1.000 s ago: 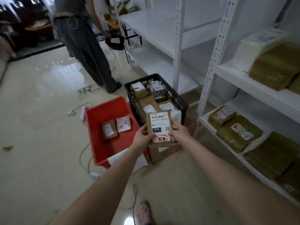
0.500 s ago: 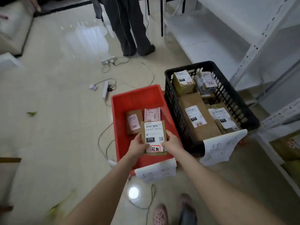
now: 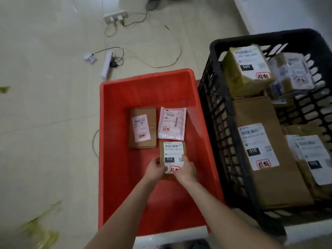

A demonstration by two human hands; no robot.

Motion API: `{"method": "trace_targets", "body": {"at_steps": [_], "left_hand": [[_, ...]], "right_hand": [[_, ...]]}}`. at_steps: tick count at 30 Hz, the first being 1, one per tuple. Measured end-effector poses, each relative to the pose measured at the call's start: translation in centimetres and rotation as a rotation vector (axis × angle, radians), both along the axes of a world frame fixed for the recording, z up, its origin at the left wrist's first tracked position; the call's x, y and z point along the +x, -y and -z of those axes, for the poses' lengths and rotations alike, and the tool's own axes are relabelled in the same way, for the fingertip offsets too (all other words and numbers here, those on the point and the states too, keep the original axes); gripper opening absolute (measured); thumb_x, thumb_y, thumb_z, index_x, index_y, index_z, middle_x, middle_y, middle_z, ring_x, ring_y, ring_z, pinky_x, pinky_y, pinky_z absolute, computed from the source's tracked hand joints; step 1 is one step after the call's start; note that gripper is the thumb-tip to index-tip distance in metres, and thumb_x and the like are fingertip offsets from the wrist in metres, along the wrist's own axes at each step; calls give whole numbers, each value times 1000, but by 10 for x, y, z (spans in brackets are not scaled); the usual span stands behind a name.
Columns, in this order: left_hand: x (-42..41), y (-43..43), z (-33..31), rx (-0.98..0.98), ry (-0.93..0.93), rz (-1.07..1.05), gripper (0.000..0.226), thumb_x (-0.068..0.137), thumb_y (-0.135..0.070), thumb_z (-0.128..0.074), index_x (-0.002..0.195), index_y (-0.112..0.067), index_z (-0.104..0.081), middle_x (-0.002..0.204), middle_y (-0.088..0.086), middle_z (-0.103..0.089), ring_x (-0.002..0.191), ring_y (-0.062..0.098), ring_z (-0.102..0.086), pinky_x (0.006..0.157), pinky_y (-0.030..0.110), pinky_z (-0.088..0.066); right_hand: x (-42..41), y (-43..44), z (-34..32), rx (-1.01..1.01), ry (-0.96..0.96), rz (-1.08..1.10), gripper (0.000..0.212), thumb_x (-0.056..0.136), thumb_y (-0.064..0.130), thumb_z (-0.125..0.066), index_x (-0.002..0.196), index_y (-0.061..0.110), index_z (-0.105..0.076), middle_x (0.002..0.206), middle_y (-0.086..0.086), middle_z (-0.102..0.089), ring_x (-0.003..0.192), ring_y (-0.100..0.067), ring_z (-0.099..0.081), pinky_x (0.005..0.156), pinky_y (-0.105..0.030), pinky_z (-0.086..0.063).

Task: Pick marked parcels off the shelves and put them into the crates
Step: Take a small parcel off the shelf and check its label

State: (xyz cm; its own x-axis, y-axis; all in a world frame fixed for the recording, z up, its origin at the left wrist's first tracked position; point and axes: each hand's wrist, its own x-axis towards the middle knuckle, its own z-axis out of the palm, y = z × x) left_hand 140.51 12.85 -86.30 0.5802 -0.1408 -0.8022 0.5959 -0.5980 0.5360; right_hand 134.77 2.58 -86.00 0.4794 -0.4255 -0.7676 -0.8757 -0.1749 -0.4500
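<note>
A small brown parcel [image 3: 172,153] with a white label marked 010 and a red stamp is low inside the red crate [image 3: 115,141]. My left hand [image 3: 154,169] grips its lower left edge and my right hand [image 3: 186,170] grips its lower right edge. Just beyond it in the crate lie a brown box [image 3: 142,127] and a pale pink mailer [image 3: 172,123], both stamped red. The black crate [image 3: 213,97] to the right holds several labelled brown parcels.
Power strips [image 3: 107,64] and loose cables [image 3: 152,63] lie on the tiled floor beyond the red crate. A white shelf base [image 3: 280,13] is at the top right. White paper tags hang on the near rims of both crates.
The view has dropped from the shelves to the crates. Both hands have carried the 010 parcel over the red crate's rim and lowered it inside, close to the two parcels there.
</note>
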Motion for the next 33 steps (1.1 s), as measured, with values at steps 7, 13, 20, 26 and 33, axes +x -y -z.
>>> {"method": "trace_targets", "body": {"at_steps": [7,13,20,26,33], "left_hand": [[44,26,50,-179,39,-81,54,83,18,-42,129,-11,-49,115,8,-62,98,18,-60,66,11,-51],[42,24,64,-229,-2,-59,57,82,15,-44,132,-9,-53,122,12,-65,106,21,-65,83,24,-55],[31,16,23,37,168,221,65,83,-2,-63,143,-10,-39,142,5,-47,121,21,-51,93,25,-42],[19,-2,-45,333,345,753,83,82,-25,-67,151,-20,-20,150,7,-30,132,28,-41,101,40,-42],[-13,3,-146,344,554,1033,85,81,-25,-68,150,-17,-20,153,3,-24,136,23,-35,101,40,-43]], "right_hand": [[50,25,50,-87,78,-60,76,85,15,-66,151,22,-28,146,-7,-34,130,-25,-43,104,-25,-31],[54,24,55,-172,-35,-194,72,91,28,-58,151,35,-19,151,-3,-24,129,-32,-36,106,-35,-32],[32,19,29,-183,-80,-261,74,90,27,-59,152,31,-19,159,-6,-8,139,-33,-25,111,-38,-28],[9,6,-42,-243,-44,-302,77,89,21,-58,152,29,-16,158,-4,-7,141,-28,-21,110,-37,-31],[-47,-10,-148,-404,93,-270,73,89,19,-59,150,27,-19,155,-3,-17,138,-25,-27,109,-36,-35]]}}
